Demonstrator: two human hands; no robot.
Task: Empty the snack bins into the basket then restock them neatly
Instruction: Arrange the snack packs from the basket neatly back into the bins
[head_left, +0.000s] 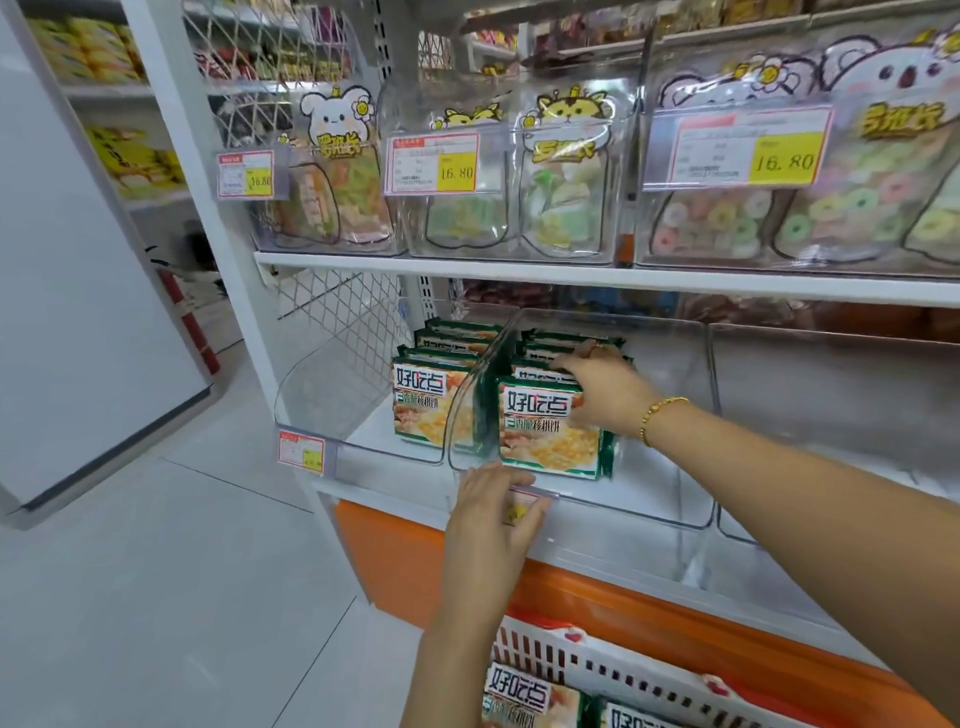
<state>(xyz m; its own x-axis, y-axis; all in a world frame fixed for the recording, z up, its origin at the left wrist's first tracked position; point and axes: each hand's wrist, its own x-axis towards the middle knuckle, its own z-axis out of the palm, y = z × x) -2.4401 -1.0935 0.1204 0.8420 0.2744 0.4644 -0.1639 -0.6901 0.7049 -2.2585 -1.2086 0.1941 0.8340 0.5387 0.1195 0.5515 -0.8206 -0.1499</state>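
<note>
Our right arm stretches forward and across, right hand palm down, fingers reaching ahead and thumb tucked under to pinch a pack, while our left hand sits lower, fingers straight and splayed, forearm upright.

White lower shelf bears clear bins, two holding green snack packs.

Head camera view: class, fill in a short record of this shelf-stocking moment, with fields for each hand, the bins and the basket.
Left hand: rests on the front rim of the middle bin, over its price label
Right hand: grips green snack packs in that bin
Left bin: holds a row of matching packs
Basket: below the shelf, more packs inside
</note>
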